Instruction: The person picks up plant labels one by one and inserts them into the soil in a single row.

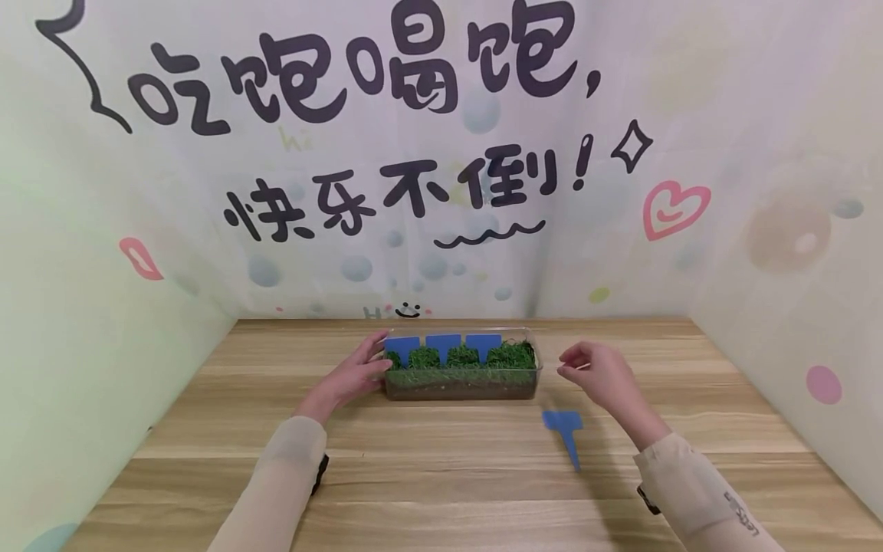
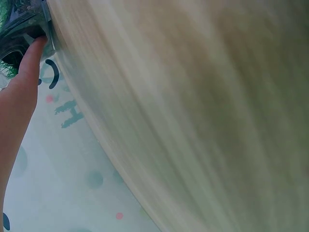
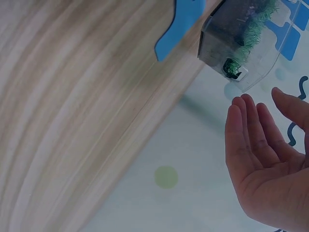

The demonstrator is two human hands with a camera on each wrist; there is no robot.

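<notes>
A clear plastic planter box (image 1: 461, 394) stands on the table, with dark soil low inside and green moss (image 1: 512, 356) on top. Three blue T-shaped plant labels (image 1: 443, 345) stand upright in a row in the moss. My left hand (image 1: 353, 373) holds the box's left end, thumb at the front and fingers towards the back. Just right of the box, my right hand (image 1: 599, 372) hovers with nothing in it; its fingers (image 3: 256, 128) are loosely bent and apart from the thumb. A fourth blue label (image 1: 564, 423) lies flat on the table in front of that hand.
The wood-grain table (image 1: 428, 491) reaches back to a printed cloth wall (image 1: 476, 291) with black lettering. More pale cloth closes in both sides. Both forearms wear light sleeves (image 1: 697, 483) with dark straps at the wrists.
</notes>
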